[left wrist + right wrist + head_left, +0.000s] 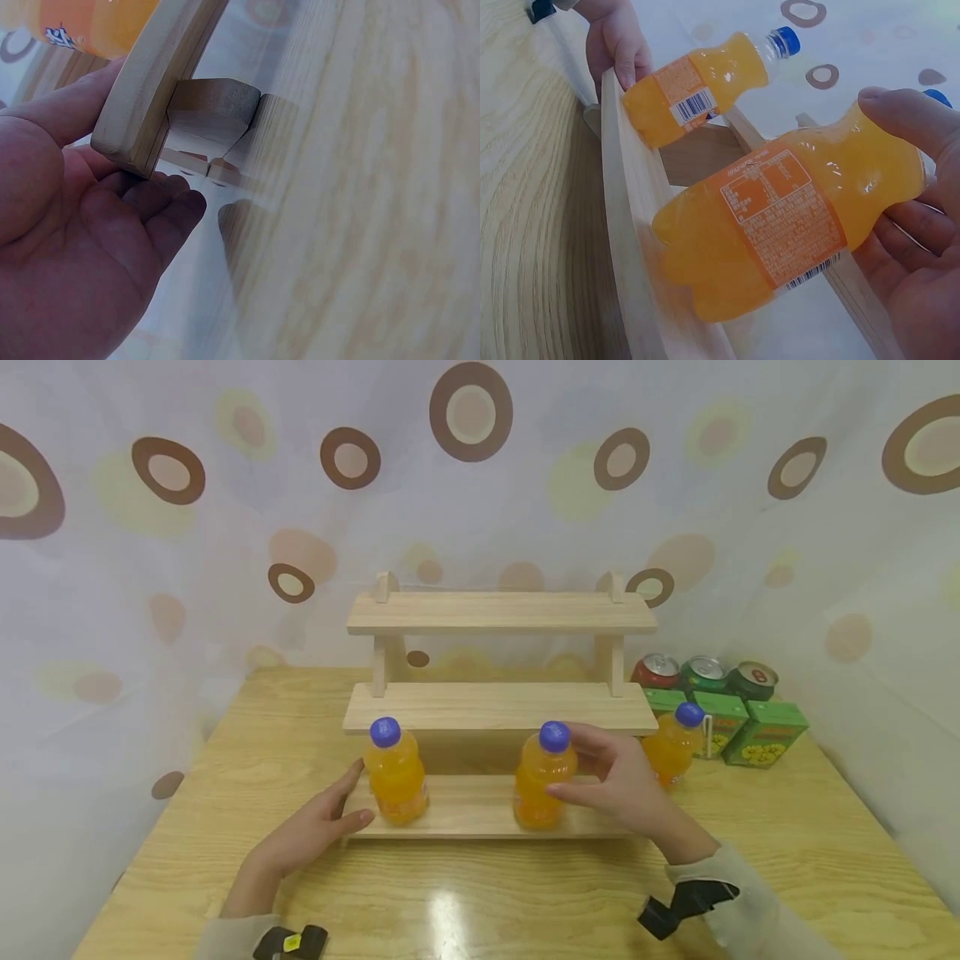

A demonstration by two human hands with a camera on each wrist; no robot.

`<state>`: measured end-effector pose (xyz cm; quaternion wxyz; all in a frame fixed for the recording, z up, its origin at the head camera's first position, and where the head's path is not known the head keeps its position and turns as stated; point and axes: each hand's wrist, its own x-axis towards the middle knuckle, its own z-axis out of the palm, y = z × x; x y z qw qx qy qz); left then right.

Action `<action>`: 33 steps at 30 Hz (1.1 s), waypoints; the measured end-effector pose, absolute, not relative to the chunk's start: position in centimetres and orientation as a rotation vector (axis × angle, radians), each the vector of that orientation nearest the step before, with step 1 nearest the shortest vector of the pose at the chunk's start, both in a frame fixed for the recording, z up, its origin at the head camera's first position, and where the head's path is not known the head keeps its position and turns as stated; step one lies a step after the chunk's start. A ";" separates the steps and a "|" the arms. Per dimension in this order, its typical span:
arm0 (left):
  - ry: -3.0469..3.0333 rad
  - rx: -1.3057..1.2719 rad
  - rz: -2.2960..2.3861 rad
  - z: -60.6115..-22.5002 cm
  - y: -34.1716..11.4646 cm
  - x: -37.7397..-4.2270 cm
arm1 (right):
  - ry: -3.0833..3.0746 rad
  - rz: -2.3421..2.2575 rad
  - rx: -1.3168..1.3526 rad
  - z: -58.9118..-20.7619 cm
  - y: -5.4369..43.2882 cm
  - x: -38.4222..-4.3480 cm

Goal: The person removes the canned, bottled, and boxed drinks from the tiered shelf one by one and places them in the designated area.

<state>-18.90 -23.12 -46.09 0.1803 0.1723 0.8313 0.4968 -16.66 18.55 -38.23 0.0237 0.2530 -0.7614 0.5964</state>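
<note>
A three-tier wooden shelf (498, 706) stands on the table. My left hand (311, 827) grips the left end of its lowest board (131, 105), with the thumb on top and fingers curled beneath. Close by that hand, an orange soda bottle (397, 785) with a blue cap stands upright on this board. My right hand (630, 785) holds a second orange soda bottle (772, 225) round its upper part, thumb on one side and fingers on the other. This bottle is over the right half of the lowest board; whether its base touches the wood I cannot tell.
Right of the shelf, a third orange soda bottle (670, 752) stands on the wooden table (300, 718). Behind it are several green drink cartons (763, 735) and three cans (707, 671). A patterned curtain (525, 510) hangs at the back.
</note>
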 end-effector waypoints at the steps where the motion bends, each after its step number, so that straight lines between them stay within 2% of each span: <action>1: 2.347 0.488 1.403 -46.1 -23.1 -18.9 | -2.346 1.845 0.787 -38.2 18.8 -16.6; 24: 2.321 0.480 1.419 -45.9 -23.1 -19.0 | -2.225 1.923 0.627 -37.7 26.7 -13.7; 33: 2.321 0.478 1.416 -46.0 -23.1 -19.0 | -2.269 1.909 0.445 -37.0 30.1 -11.7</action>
